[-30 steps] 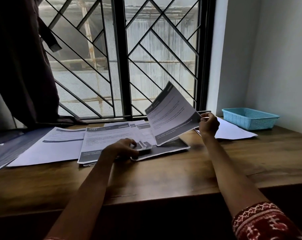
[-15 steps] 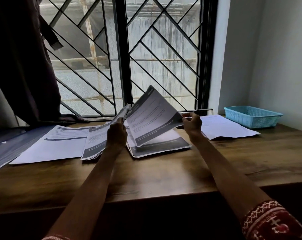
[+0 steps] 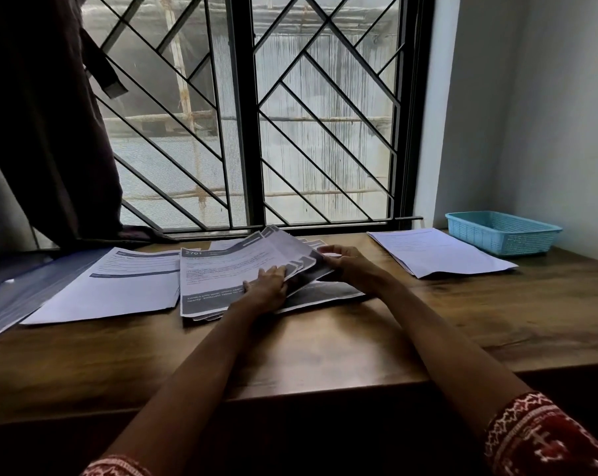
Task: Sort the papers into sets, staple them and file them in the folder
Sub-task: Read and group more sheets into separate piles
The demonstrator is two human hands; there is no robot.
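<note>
The left hand (image 3: 268, 286) gripped the lifted right edge of the middle stack of papers (image 3: 222, 280) on the desk (image 3: 325, 345), fingers curled round several sheets. The right hand (image 3: 345, 266) pinched the same raised sheets from the far side. A second set (image 3: 119, 286) lay just left, touching; another (image 3: 438, 252) lay well apart, beside the blue basket (image 3: 502, 231). The near desk edge lay bare.

Folder (image 3: 23, 286) cut by left edge; paper print (image 3: 218, 269) unreadable.

Matt paper sheets (image 3: 229, 269); wood table (image 3: 325, 345).
</note>
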